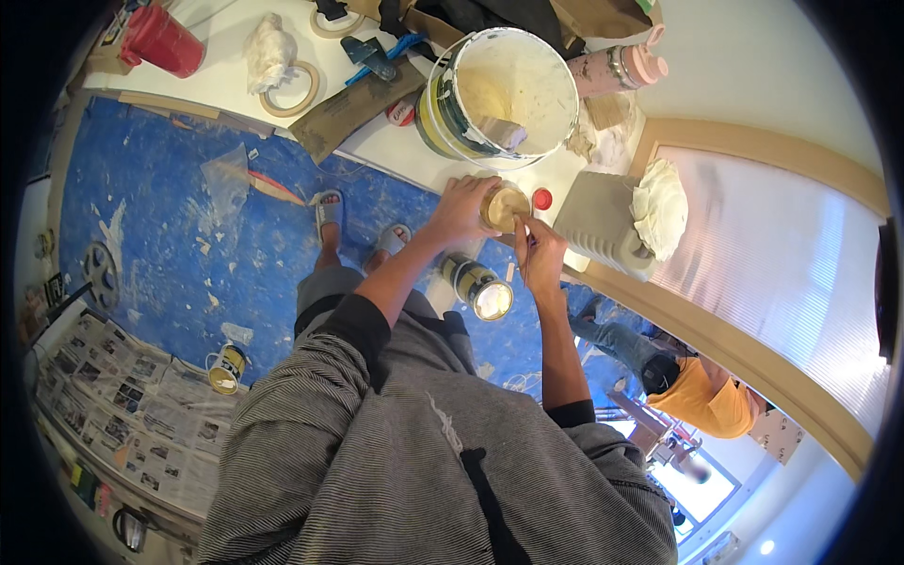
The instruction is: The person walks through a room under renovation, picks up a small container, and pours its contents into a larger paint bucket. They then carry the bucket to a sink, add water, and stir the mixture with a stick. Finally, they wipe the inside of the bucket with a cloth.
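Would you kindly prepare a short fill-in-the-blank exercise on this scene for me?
1. The left side of the small open jar is gripped by the person's ____ hand.
2. The small round cap beside the jar is ____.
3. In the picture, the grey jug is to the ____ of the jar.
4. The floor covering is mainly ____.

Missing words: left; red; right; blue.

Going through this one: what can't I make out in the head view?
All in the head view:
- Thin tool: kind unclear, too small and partly covered by the right hand.
- Jar: part of its side hidden by the left hand.
- Grey jug: partly hidden by the pale cloth.
- Co-worker: hands hidden or too small to tell.
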`<state>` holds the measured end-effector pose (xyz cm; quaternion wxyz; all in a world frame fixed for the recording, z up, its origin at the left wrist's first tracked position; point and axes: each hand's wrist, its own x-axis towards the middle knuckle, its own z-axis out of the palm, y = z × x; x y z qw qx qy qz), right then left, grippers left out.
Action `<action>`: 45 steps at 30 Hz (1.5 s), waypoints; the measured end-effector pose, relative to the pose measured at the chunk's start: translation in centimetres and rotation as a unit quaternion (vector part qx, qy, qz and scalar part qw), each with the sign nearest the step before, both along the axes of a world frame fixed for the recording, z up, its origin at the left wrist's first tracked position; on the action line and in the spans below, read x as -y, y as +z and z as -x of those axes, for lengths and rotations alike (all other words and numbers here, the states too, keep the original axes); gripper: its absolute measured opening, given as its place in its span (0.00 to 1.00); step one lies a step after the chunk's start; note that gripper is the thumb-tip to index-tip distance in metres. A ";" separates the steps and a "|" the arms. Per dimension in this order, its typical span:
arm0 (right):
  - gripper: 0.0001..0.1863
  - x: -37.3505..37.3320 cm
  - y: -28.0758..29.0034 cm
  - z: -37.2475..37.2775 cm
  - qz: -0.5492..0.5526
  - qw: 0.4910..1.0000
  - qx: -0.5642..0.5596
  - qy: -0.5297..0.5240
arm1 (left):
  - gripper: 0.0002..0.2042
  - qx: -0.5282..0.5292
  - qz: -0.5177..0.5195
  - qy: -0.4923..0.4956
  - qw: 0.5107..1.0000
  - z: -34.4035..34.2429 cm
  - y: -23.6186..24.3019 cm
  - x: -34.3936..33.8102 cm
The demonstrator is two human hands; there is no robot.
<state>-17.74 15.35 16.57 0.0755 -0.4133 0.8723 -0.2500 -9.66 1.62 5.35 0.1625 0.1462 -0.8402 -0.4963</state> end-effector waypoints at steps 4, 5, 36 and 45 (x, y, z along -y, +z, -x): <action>0.06 -0.8 0.3 0.1 0.000 0.997 -0.046 -0.060 | 0.47 -0.010 -0.007 0.003 1.000 -0.2 0.1 -0.1; 0.06 -0.4 0.3 0.0 0.004 0.997 -0.041 -0.065 | 0.47 -0.012 -0.008 0.004 1.000 -0.2 0.1 0.0; 0.06 -1.2 -0.4 1.0 0.019 0.997 -0.068 -0.040 | 0.47 -0.003 0.002 0.003 1.000 -0.2 0.3 -0.2; 0.07 -2.0 0.9 0.2 -0.022 0.999 0.033 -0.026 | 0.47 0.002 0.002 0.000 1.000 -0.1 -0.1 -0.2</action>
